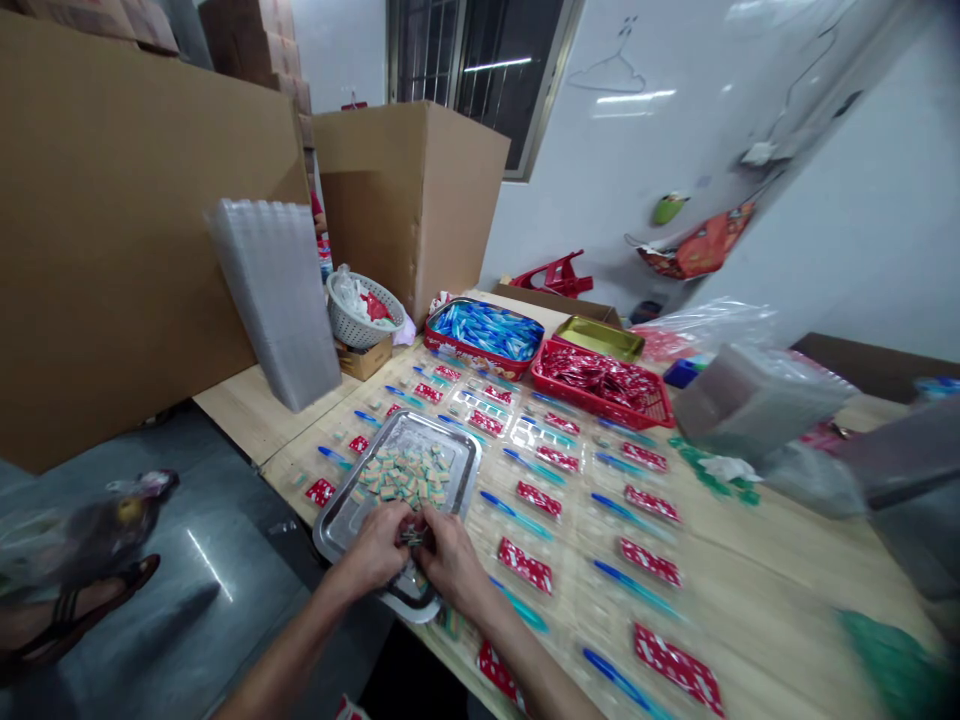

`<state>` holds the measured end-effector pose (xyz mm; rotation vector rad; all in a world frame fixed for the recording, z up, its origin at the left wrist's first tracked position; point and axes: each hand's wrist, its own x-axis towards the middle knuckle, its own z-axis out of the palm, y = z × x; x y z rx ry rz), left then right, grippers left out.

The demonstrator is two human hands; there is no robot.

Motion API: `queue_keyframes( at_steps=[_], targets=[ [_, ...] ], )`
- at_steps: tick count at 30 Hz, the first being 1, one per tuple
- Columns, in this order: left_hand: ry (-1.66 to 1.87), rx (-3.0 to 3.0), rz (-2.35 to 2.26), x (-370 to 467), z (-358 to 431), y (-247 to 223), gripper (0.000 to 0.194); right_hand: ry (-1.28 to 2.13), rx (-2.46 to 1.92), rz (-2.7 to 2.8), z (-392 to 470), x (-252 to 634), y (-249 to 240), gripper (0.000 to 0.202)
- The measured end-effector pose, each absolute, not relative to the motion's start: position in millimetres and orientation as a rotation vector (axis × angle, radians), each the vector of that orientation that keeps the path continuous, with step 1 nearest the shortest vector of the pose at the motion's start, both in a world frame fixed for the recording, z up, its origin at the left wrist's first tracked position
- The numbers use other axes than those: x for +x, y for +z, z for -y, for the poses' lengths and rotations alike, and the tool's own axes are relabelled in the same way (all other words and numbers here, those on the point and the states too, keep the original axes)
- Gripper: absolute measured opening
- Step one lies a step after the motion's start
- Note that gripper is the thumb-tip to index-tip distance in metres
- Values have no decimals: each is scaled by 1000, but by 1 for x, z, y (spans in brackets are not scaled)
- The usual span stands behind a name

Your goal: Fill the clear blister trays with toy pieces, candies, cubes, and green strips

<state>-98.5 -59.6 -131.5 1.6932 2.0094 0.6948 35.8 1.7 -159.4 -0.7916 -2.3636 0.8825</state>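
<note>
My left hand and my right hand meet over the near part of a metal tray, fingers closed and pinching. Between the fingertips are small blocks, dim and partly hidden. A loose heap of small striped blocks, pale orange and green, lies in the tray just beyond my hands. Right of the tray, clear plastic blister trays stand in rows, each with a blue pen-like stick and a red packet with white dots. My right forearm passes over some of the nearest ones.
Behind the rows stand a tin of blue sticks and a red basket of red packets. At left are a tall stack of clear plastic trays, a grey basket and large cartons. A person's sandalled foot shows on the floor.
</note>
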Motion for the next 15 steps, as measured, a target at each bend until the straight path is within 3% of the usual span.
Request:
queue_keyframes(
  at_steps=[15],
  targets=[
    [708, 1642, -1964, -97, 57, -127, 26, 884, -834, 2353, -2, 42, -152, 34]
  ],
)
